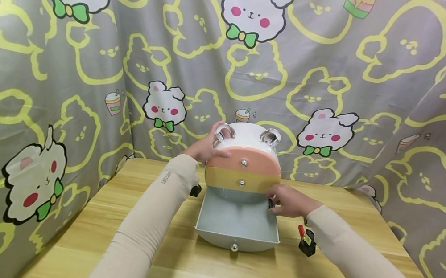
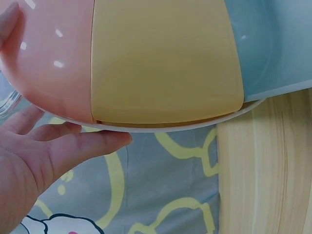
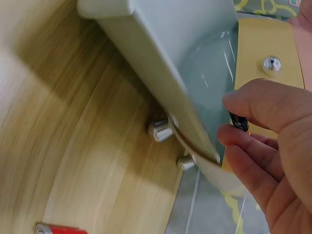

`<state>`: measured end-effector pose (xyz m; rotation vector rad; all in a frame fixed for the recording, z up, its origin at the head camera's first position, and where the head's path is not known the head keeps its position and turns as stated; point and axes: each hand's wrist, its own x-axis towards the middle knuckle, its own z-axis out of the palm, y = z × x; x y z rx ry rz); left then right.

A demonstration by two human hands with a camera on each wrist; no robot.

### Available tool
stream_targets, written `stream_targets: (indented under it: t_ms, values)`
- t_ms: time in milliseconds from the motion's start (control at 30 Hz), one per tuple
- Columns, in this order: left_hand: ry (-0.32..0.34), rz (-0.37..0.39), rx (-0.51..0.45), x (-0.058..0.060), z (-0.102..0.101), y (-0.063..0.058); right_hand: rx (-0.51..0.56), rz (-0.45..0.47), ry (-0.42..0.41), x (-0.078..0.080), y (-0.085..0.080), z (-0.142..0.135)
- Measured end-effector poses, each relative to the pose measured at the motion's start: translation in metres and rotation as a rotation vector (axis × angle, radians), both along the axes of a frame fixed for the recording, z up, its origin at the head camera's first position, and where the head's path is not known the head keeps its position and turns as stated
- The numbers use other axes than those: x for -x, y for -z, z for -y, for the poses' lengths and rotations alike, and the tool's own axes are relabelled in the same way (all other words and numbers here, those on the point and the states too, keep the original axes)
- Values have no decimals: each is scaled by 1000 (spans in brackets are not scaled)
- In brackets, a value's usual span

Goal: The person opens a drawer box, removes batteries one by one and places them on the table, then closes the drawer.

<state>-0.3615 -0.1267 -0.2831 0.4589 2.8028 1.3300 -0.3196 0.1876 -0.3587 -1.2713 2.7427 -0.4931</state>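
Observation:
A small drawer cabinet [image 1: 247,137] with a white body stands on the table, two clear ear-shaped loops on top. Its pink drawer [image 1: 229,157] and yellow drawer [image 1: 223,178] are closed. The grey-blue bottom drawer [image 1: 235,216] is pulled far out, with no contents visible. My left hand [image 1: 206,148] steadies the cabinet's upper left side, its thumb on the pink front and fingers along the side. At the right edge of the pulled-out drawer, my right hand [image 1: 291,201] pinches a small dark battery [image 3: 239,122] between thumb and fingertips, partly hidden by them.
A red battery [image 3: 61,229] lies on the wooden table [image 1: 118,218] to the right of the cabinet. Round silver knobs, such as the bottom drawer's knob [image 1: 234,246], stick out in front. A patterned curtain [image 1: 196,78] encloses the table's back and sides.

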Motion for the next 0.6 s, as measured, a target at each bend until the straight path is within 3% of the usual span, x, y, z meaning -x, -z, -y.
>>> stream_targets:
  t_ms: [133, 333, 600]
  values:
    - [1, 5, -11, 1, 1, -1, 29, 41, 43, 0, 1, -12]
    - [12, 6, -9, 2, 2, -1, 51, 31, 86, 1, 6, -34]
    - [17, -8, 13, 2, 1, -1, 30, 80, 176, 6, 23, -68]
